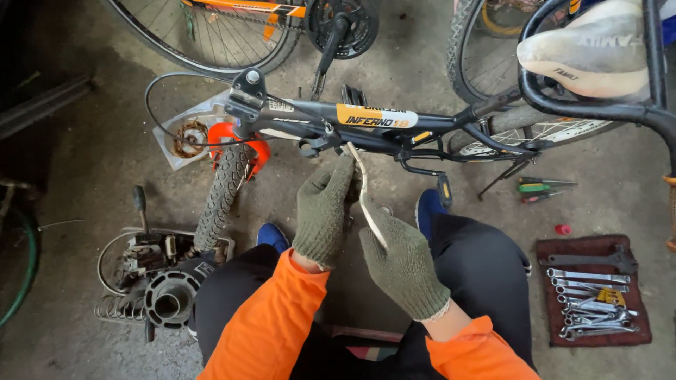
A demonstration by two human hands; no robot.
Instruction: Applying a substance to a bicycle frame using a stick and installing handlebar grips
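A small black bicycle (366, 123) stands across the floor in front of me, its knobby front tyre (224, 190) pointing toward my left knee. Both hands wear olive knit gloves. My right hand (401, 264) grips the lower end of a thin pale tool (366, 197), a flat metal spanner by the look of it, whose tip reaches up to the underside of the frame. My left hand (324, 207) is curled around the same spot under the frame, fingers by the tool's upper end. A black pedal (443, 188) hangs just right of my hands.
A dark red cloth (546, 292) with several spanners lies at the right, two screwdrivers (542, 188) beyond it. At the left sits a tray (116, 246) of engine parts and springs. Other bicycles stand behind, a white saddle (598, 49) at top right, a green hose (24, 274) far left.
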